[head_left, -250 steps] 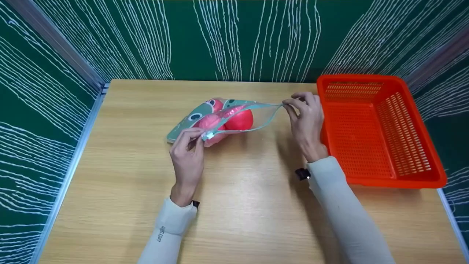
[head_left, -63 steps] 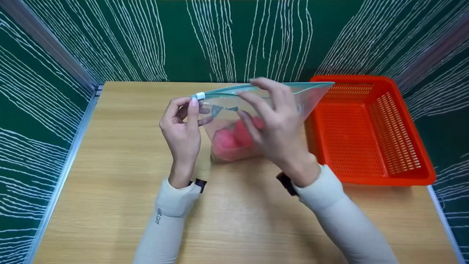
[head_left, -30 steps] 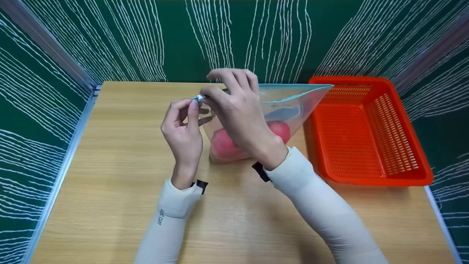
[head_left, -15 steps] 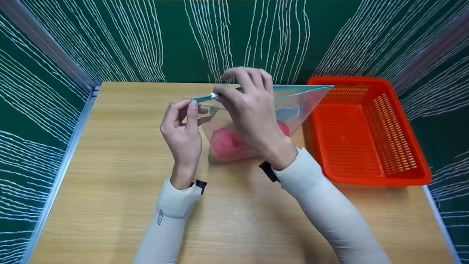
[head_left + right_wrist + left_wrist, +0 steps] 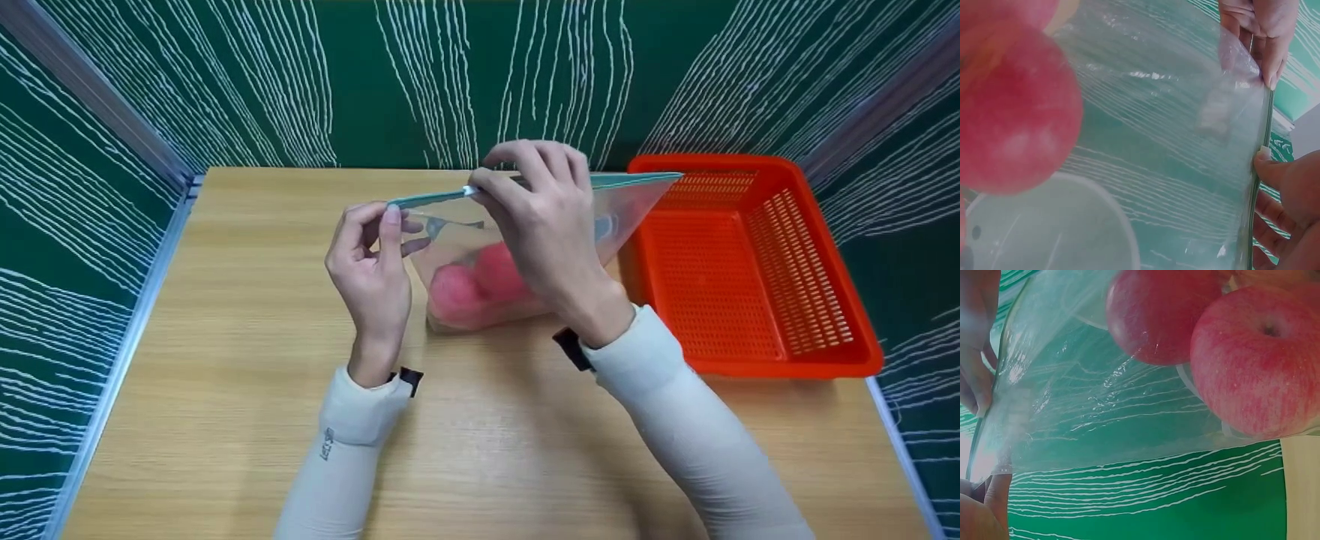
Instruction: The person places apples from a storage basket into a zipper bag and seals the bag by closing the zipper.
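A clear slider zip bag (image 5: 442, 244) with a green zip along its top stands on the table, its mouth toward the back. Red apples (image 5: 455, 292) lie in its bottom; the left wrist view shows an apple (image 5: 1258, 360) close up through the film. My left hand (image 5: 375, 277) pinches the bag's top left corner between thumb and forefinger. The white slider (image 5: 470, 190) is on the zip, between the thumb and forefinger of my right hand (image 5: 547, 225). Left of the slider the zip edges lie together; to its right they part slightly. The right hand hides part of the bag.
A red plastic basket (image 5: 720, 285) with slotted walls stands to the right, right behind the bag's right corner. The wooden table (image 5: 262, 337) ends at a green wall (image 5: 375, 75) with white lines, and similar panels flank both sides.
Earlier the bag lay tilted with both hands spreading its mouth; now it stands upright. My right hand has taken the slider at the left corner and drawn it rightward; the left hand holds still.
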`<state>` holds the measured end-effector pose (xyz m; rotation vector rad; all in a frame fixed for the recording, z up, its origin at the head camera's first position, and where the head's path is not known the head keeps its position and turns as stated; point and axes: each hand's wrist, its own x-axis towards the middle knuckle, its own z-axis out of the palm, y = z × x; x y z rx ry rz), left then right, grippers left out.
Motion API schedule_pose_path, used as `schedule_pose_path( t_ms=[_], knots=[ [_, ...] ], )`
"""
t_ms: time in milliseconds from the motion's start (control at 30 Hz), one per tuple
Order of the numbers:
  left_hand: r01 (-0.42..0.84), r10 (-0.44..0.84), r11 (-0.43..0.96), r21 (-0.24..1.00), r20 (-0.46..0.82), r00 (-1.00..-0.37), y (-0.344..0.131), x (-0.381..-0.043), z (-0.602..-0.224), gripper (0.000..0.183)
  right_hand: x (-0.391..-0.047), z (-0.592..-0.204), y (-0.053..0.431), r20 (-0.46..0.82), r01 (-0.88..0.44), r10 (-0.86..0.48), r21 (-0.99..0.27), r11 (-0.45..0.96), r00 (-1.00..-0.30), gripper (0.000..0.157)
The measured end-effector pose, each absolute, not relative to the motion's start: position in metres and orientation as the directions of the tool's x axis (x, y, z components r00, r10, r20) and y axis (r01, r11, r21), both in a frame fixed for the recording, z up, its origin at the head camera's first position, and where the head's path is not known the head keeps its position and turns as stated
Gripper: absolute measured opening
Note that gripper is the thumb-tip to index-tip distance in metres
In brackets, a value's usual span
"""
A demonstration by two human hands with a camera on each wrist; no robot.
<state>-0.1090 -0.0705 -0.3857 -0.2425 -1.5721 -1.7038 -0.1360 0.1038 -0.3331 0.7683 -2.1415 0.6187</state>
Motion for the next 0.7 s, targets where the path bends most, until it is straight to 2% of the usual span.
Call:
schedule_pose_path(
  t_ms=[367, 700],
  knots=[
    [0.634, -0.422, 0.09, 0.768, 0.606, -0.674, -0.071, -0.106, -0.386, 0.006, -0.136, -0.337, 0.124, 0.806, -0.673, -0.252, -0.227, 0.704, -0.536, 0.025],
    [0.632, -0.426, 0.081, 0.771, 0.6, -0.677, -0.072, -0.106, -0.388, 0.007, -0.135, -0.337, 0.144, 0.808, -0.645, -0.233, -0.22, 0.732, -0.541, 0.022]
  ],
)
